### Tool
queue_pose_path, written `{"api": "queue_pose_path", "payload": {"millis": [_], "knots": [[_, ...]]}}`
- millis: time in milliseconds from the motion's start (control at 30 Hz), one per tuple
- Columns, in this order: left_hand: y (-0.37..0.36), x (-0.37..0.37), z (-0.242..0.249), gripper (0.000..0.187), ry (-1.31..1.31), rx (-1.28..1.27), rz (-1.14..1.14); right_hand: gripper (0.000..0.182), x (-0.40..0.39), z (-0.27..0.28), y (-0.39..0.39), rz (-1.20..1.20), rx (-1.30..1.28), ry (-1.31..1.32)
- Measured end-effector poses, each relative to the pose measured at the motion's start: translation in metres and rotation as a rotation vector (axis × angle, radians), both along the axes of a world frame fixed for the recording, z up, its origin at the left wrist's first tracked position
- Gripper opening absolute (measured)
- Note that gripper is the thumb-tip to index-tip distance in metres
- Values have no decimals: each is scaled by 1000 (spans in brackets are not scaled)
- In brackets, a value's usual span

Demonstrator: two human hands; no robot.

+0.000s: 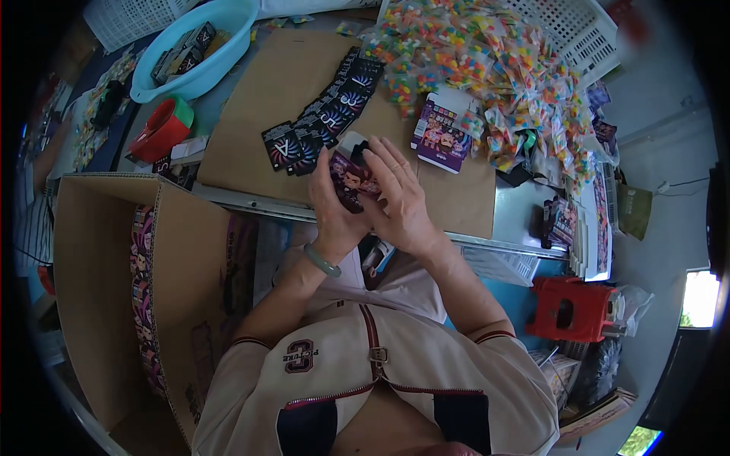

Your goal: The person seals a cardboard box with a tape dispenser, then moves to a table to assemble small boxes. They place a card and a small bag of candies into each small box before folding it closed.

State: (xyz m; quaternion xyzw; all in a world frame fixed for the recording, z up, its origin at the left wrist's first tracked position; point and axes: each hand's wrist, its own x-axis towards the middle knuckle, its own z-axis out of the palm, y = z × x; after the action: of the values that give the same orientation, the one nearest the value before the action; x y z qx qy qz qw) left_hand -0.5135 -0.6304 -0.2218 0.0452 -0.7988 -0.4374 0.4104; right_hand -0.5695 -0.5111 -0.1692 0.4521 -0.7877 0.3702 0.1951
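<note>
Between my hands is a small purple printed box with cartoon figures, held over the front edge of the table. My left hand, with a green bangle at the wrist, is wrapped round its left side. My right hand presses on its right side, fingers pointing away from me. A pale flap shows at the box's far end; its contents are hidden. Just beyond my hands, black cards with letters and numbers lie in an overlapping row on a cardboard sheet. Right of them lies another purple box with a white flap.
Candy packets are heaped at the back right before a white basket. A blue basin holds more black packs. Red tape rolls lie at left. A large carton stands left of me; a red stool stands right.
</note>
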Motion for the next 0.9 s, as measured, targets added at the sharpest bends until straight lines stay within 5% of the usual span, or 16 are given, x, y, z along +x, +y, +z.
{"api": "queue_pose_path", "payload": {"millis": [67,133,267,400,667,767,900], "knots": [[-9,3,-1,108,-78,123,-152,67,1,-7,0,88,-1,-26],[-6,1,-3,104,-29,123,-126,60,3,-11,-2,16,-264,-157],[8,-10,-12,92,160,337,-52,51,7,-8,-7,-135,-228,-103],[7,-14,-19,92,120,249,-48,49,3,-12,-8,-160,-126,-82],[-40,6,0,38,226,-188,-228,42,10,-30,7,-167,-368,-373],[-49,5,2,30,210,-171,-284,42,16,-35,9,-175,-462,-411],[-55,-1,15,20,139,-75,-355,34,8,-24,23,-96,-251,-257]]}}
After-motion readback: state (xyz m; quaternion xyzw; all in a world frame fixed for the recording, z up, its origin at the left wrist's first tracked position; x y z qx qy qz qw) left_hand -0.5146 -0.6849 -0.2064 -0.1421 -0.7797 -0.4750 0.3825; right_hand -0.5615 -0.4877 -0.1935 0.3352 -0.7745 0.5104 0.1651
